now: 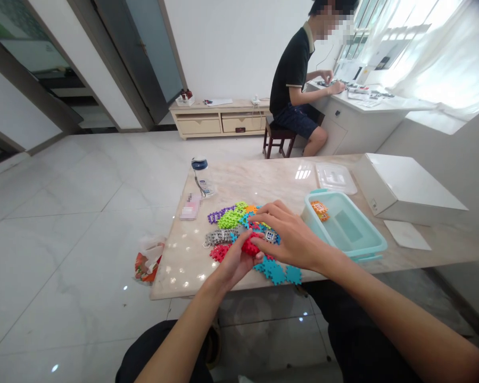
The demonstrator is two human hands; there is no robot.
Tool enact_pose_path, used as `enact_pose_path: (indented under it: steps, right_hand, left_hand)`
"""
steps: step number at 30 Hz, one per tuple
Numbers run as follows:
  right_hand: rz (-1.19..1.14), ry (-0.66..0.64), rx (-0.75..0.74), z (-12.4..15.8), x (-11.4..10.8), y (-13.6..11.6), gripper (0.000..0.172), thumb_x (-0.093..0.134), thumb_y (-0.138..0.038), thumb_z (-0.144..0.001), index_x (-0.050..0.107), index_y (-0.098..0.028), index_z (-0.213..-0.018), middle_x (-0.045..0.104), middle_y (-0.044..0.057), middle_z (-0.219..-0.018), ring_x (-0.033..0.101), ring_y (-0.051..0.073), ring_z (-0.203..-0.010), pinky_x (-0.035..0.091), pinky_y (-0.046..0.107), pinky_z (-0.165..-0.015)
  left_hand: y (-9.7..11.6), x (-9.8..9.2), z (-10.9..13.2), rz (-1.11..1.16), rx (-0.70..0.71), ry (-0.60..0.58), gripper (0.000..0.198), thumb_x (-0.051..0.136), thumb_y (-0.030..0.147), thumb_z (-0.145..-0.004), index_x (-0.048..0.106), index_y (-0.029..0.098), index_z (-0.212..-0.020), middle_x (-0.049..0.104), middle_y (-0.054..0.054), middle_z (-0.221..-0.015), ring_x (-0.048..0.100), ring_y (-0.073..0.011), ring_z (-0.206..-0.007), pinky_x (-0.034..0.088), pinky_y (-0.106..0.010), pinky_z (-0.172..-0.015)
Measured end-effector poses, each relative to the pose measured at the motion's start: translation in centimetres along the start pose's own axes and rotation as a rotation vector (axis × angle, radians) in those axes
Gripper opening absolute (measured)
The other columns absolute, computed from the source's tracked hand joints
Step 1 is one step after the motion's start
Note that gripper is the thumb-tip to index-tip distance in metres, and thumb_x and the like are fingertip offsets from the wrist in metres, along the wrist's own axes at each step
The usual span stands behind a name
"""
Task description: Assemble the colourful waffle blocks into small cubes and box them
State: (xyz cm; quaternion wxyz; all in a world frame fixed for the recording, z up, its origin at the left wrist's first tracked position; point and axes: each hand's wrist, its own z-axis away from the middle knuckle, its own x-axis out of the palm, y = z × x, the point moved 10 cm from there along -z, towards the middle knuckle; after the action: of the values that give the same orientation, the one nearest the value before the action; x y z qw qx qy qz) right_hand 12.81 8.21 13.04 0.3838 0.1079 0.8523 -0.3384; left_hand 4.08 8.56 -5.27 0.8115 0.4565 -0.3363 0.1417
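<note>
Over the near part of the table, my left hand (236, 261) is closed around a small stack of red interlocking plastic tiles (250, 244). My right hand (285, 234) arches above the pile with its fingers apart; its thumb reaches to the red tiles and seems to touch them. Beneath and around both hands lie tiles sorted roughly by colour: purple tiles (215, 216), lime green tiles (230, 218), grey tiles (220, 237), loose red tiles (219, 252) and blue tiles (277, 274). My hands partly hide the middle of the pile.
A light-teal plastic box (377, 242) holding orange tiles (320, 209) stands right of the pile. Behind it are a clear lid (335, 178) and a white box (411, 183). A bottle (203, 178) stands at the far left. Another person (291, 69) sits at a desk beyond.
</note>
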Motion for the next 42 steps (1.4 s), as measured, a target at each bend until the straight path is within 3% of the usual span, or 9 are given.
enact_pose_path:
  steps: [4,6,9,11,19,25,33,39,42]
  right_hand:
    - [-0.008,-0.235,0.275,3.3,5.8,7.2,0.089,0.090,-0.056,-0.083,0.054,-0.021,-0.157,0.060,0.019,-0.152,0.056,0.038,-0.144,0.050,0.058,-0.119]
    - [-0.043,-0.283,0.314,4.6,7.3,7.5,0.090,0.090,-0.060,-0.081,0.055,-0.021,-0.155,0.061,0.018,-0.152,0.059,0.037,-0.143,0.051,0.056,-0.119]
    - [-0.070,-0.332,0.311,5.0,8.2,6.3,0.069,0.092,-0.055,-0.081,0.067,-0.018,-0.132,0.071,0.016,-0.133,0.068,0.034,-0.126,0.056,0.050,-0.110]
    - [-0.063,-0.323,0.317,4.7,8.2,5.9,0.054,0.092,-0.044,-0.084,0.068,-0.016,-0.124,0.073,0.014,-0.125,0.070,0.032,-0.120,0.057,0.047,-0.106]
    - [-0.077,-0.266,0.324,3.9,8.6,6.5,0.036,0.088,-0.025,-0.083,0.070,-0.016,-0.114,0.076,0.010,-0.111,0.072,0.028,-0.105,0.056,0.038,-0.094]
    - [-0.230,-0.238,0.296,3.1,7.6,6.6,0.052,0.084,-0.016,-0.085,0.069,-0.020,-0.135,0.077,0.010,-0.125,0.074,0.025,-0.109,0.057,0.036,-0.097]
    - [-0.264,-0.189,0.183,3.4,5.9,5.7,0.059,0.079,-0.017,-0.091,0.063,-0.026,-0.147,0.070,0.010,-0.143,0.068,0.026,-0.132,0.055,0.044,-0.115]
    - [-0.260,-0.200,0.190,3.6,5.3,5.5,0.070,0.087,-0.037,-0.089,0.059,-0.025,-0.152,0.069,0.012,-0.144,0.069,0.028,-0.132,0.057,0.043,-0.114]
    - [-0.235,-0.187,0.187,3.6,5.3,5.8,0.062,0.088,-0.041,-0.088,0.066,-0.025,-0.144,0.075,0.011,-0.134,0.072,0.028,-0.124,0.058,0.043,-0.110]
  left_hand:
    - [-0.3,0.1,0.2,-0.014,0.003,-0.038,0.047,0.081,0.060,-0.090,0.078,0.015,-0.104,0.071,-0.005,-0.086,0.061,-0.0150,-0.075,0.050,-0.027,-0.073]
    - [-0.5,-0.1,0.1,-0.058,0.015,-0.039,0.051,0.081,0.062,-0.090,0.078,0.015,-0.110,0.074,-0.008,-0.094,0.066,-0.0183,-0.084,0.052,-0.028,-0.077]
    - [-0.9,-0.4,0.0,-0.128,0.019,-0.030,0.057,0.082,0.063,-0.089,0.077,0.015,-0.119,0.077,-0.011,-0.106,0.070,-0.0225,-0.098,0.054,-0.030,-0.083]
    - [-0.9,-0.5,0.0,-0.148,0.026,-0.019,0.059,0.084,0.063,-0.087,0.077,0.015,-0.120,0.078,-0.011,-0.112,0.070,-0.0236,-0.102,0.055,-0.030,-0.086]
    - [-1.0,-0.2,0.4,-0.137,0.003,-0.013,0.061,0.082,0.064,-0.089,0.076,0.016,-0.125,0.078,-0.013,-0.117,0.072,-0.0248,-0.108,0.058,-0.032,-0.091]
    - [0.3,0.4,0.7,-0.097,0.005,-0.096,0.048,0.084,0.053,-0.091,0.078,0.015,-0.119,0.078,-0.014,-0.118,0.074,-0.0234,-0.100,0.058,-0.036,-0.094]
    - [1.5,1.4,1.0,-0.142,0.049,-0.190,0.046,0.094,0.044,-0.082,0.077,0.012,-0.111,0.079,-0.017,-0.113,0.075,-0.0302,-0.110,0.056,-0.042,-0.102]
    - [1.5,1.2,1.1,-0.209,0.033,-0.201,0.041,0.094,0.040,-0.082,0.079,0.012,-0.107,0.080,-0.018,-0.109,0.075,-0.0340,-0.115,0.057,-0.043,-0.103]
    - [1.5,1.0,1.0,-0.208,0.031,-0.178,0.043,0.093,0.042,-0.083,0.079,0.012,-0.111,0.080,-0.017,-0.110,0.074,-0.0348,-0.118,0.057,-0.044,-0.106]
